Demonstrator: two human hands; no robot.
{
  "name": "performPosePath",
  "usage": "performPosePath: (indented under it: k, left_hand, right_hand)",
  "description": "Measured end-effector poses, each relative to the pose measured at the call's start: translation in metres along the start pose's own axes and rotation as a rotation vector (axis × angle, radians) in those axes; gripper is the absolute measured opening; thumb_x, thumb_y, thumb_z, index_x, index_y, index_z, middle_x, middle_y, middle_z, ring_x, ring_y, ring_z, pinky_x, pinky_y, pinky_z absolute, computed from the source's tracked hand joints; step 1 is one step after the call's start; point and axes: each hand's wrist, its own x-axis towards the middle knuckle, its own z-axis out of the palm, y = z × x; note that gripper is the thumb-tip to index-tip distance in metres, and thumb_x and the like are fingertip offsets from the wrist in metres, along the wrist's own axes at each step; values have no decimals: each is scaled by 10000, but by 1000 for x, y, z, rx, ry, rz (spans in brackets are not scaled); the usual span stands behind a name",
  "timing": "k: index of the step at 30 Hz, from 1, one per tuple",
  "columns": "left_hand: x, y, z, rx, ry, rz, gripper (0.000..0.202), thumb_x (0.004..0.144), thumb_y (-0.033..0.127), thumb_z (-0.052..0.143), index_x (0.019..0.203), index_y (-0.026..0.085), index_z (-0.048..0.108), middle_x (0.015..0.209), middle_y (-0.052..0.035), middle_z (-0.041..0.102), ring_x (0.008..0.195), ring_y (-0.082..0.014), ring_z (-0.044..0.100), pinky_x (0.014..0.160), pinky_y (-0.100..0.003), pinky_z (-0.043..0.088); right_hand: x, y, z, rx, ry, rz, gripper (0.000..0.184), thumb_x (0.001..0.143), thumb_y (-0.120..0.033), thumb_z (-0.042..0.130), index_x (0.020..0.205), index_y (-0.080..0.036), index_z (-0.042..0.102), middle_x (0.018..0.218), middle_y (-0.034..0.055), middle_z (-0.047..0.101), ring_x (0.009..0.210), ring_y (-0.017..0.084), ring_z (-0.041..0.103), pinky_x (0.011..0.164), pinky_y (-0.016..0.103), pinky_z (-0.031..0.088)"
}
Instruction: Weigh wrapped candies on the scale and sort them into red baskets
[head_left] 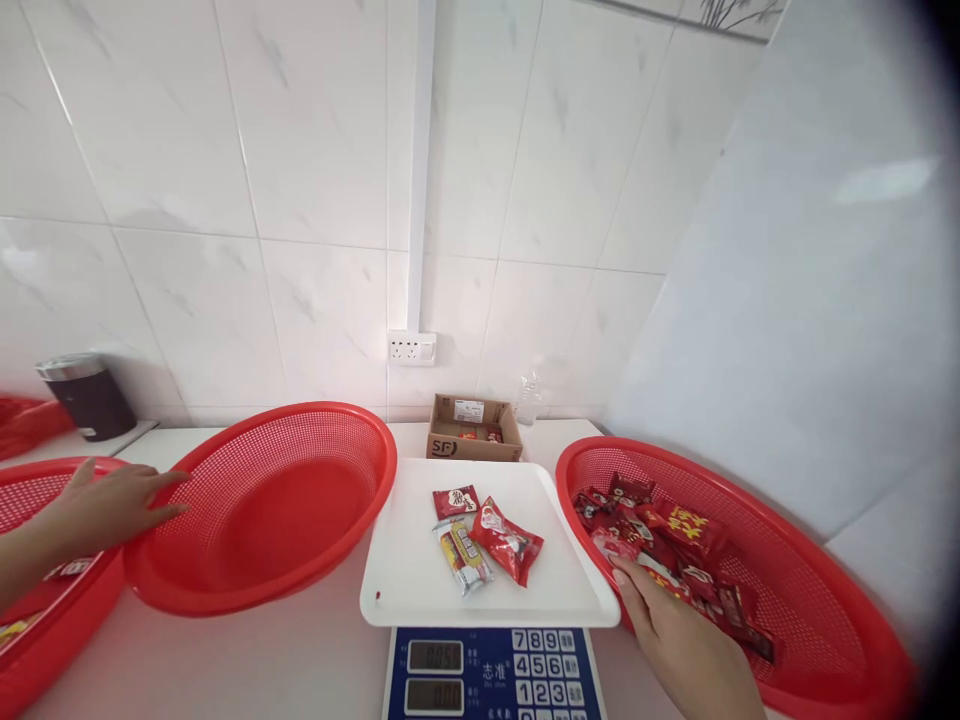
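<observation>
My left hand is open, fingers spread. It reaches over the rim between the far-left red basket and the middle red basket, with nothing in its fingers. In the right red basket, my right hand has its thumb and fingers closed at a pink snack packet; part of the grip is hidden. On the scale's white tray lie a dark red packet, a yellow-and-clear packet and a bright red packet.
The scale's blue keypad panel faces me. Behind its tray stand a small cardboard box and a clear plastic bottle. Several red packets fill part of the right basket. A dark canister stands at the far left, near the tiled wall.
</observation>
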Motion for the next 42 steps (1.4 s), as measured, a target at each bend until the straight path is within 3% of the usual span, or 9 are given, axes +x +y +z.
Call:
performPosePath:
  k: [3, 7, 15, 19, 21, 28, 33, 37, 42]
  left_hand:
    - [-2, 8, -2, 224, -187, -50, 450, 818, 420, 323, 1117, 264, 620, 763, 33, 700, 829, -186, 611, 956, -425, 304]
    - [-3, 19, -6, 266, -179, -138, 504, 868, 391, 199, 1217, 274, 543, 1018, 34, 689, 881, -173, 614, 832, -286, 390]
    - [5, 44, -15, 285, -118, -115, 489, 893, 325, 225, 1246, 163, 522, 1079, -88, 646, 1125, -322, 515, 922, -604, 319]
    - [-1, 111, -12, 31, 1, 118, 584, 921, 449, 205, 1313, 73, 418, 1387, -187, 392, 1330, -347, 277, 1019, -563, 254]
    - [-9, 159, -12, -135, -54, 252, 617, 881, 537, 314, 1365, 158, 360, 1462, -150, 305, 1365, -319, 216, 1049, -508, 265]
    - [-27, 302, 1, -247, -618, 969, 1052, 582, 701, 628, 1441, 359, 126, 1551, -91, -49, 1394, -363, -86, 1078, -610, 31]
    - [-13, 343, 19, -224, -727, 986, 1016, 566, 705, 632, 1422, 379, 192, 1521, -118, 185, 1381, -398, 123, 1037, -629, 147]
    - [-16, 354, 28, -286, -515, 953, 761, 666, 663, 571, 1325, 314, 416, 1277, -124, 503, 1150, -350, 460, 920, -507, 371]
    - [-29, 354, 37, -359, -388, 894, 586, 735, 578, 550, 1232, 269, 507, 1113, -111, 561, 1045, -304, 489, 835, -431, 434]
  right_hand:
    - [-1, 0, -1, 9, -2, -5, 498, 907, -428, 235, 1251, -284, 566, 1110, 28, 685, 883, 231, 688, 676, 334, 538]
    - [-2, -3, -5, 3, -12, 4, 499, 912, -427, 230, 1233, -281, 582, 1056, 35, 707, 863, 234, 689, 668, 340, 538]
    - [-6, -7, -12, -21, -6, -14, 500, 931, -413, 206, 1255, -277, 562, 1052, 41, 707, 861, 232, 684, 672, 333, 521]
    - [-7, -8, -13, -14, -20, 2, 496, 931, -411, 206, 1262, -281, 552, 1069, 42, 701, 881, 238, 679, 687, 343, 515]
    - [-7, -9, -14, -11, -37, 17, 494, 928, -417, 209, 1264, -287, 548, 1061, 42, 704, 876, 239, 678, 680, 344, 513]
    - [-6, -12, -19, 14, -52, 14, 509, 927, -417, 186, 1270, -293, 540, 1112, 41, 683, 912, 258, 666, 731, 379, 505]
    - [-6, -12, -19, 10, -81, 15, 504, 930, -410, 184, 1277, -283, 526, 1184, 27, 649, 974, 260, 645, 769, 384, 494]
    - [-6, -12, -20, 6, -83, -5, 506, 936, -390, 178, 1292, -262, 515, 1179, 33, 651, 1002, 255, 635, 798, 383, 485]
    - [-7, -10, -17, 0, -51, -11, 487, 937, -384, 200, 1291, -268, 515, 1179, 32, 652, 987, 249, 645, 772, 375, 495]
